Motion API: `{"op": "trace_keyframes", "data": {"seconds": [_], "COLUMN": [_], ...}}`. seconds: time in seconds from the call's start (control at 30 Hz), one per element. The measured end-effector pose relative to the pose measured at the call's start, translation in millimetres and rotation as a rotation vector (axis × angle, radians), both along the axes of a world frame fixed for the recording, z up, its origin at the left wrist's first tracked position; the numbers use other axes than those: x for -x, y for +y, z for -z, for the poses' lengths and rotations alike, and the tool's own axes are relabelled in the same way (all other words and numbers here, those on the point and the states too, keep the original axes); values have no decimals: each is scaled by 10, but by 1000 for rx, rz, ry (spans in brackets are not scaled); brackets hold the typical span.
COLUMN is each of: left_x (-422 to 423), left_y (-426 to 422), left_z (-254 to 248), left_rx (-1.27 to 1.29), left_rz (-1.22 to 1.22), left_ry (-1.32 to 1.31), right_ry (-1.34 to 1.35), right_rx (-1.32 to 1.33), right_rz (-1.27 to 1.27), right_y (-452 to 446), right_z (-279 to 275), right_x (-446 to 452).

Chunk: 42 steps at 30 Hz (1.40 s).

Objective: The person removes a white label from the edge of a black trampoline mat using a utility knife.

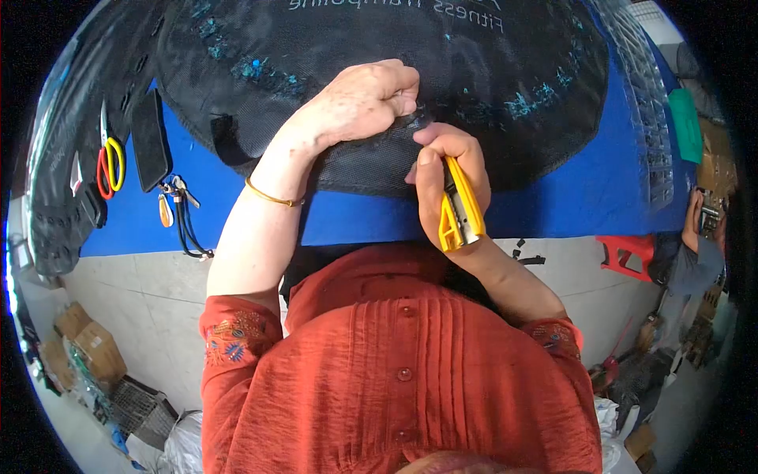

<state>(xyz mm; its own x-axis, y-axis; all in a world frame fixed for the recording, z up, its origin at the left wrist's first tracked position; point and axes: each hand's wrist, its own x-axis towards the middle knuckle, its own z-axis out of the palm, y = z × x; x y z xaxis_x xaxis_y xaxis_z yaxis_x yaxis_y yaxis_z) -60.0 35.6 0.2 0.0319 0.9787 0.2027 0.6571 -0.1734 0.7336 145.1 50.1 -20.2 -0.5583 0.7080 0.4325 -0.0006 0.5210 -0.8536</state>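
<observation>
A round black trampoline mat (355, 170) lies on the blue tabletop, its "Fitness Trampoline" print upside down to me. My left hand (371, 99) is closed, its fingers pinching dark material at the mat; the exact bit pinched is mostly hidden. Close to its right, my right hand (454, 170) grips a yellow utility knife (464, 205). The knife's body lies across the palm, and its front end is hidden under the fingers. Bits of turquoise thread (537, 101) cling to the mat on both sides.
Scissors (109, 162) with red and yellow handles, a black phone (151, 142) and keys on a cord (181, 209) lie at the left. Cardboard boxes (88, 340) stand on the floor. A red object (628, 257) is at the right. Another person (695, 253) is at far right.
</observation>
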Motion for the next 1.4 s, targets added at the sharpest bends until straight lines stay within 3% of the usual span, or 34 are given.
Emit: {"op": "trace_keyframes", "data": {"seconds": [0.13, 0.2, 0.27, 0.47, 0.77, 1.0, 1.07, 1.4], "left_x": [7, 22, 20, 11, 18, 2, 3, 21], "left_y": [11, 9, -11, -25, -38, -32, -32, -33], "left_z": [-20, -19, -46, -134, -118, -78, -68, -22], "left_rx": [15, 38, 69, 164, 101, 33, 29, -19], "left_rz": [21, 42, 32, 18, 27, 28, 21, 40], "left_ry": [3, -14, -38, -77, -32, -6, -6, 22], "right_ry": [6, 36, 47, 184, 228, 162, 44, -3], "right_rx": [-10, 129, 57, 276, 271, 225, 104, -137], "right_rz": [13, -58, -106, -112, -122, -104, -81, -67], "right_y": [-37, -136, -142, -62, 40, 2, 1, -15], "right_z": [-43, -50, -82, -96, -102, -41, -29, -51], "right_x": [-10, -25, -23, -113, -83, -74, -110, -1]}}
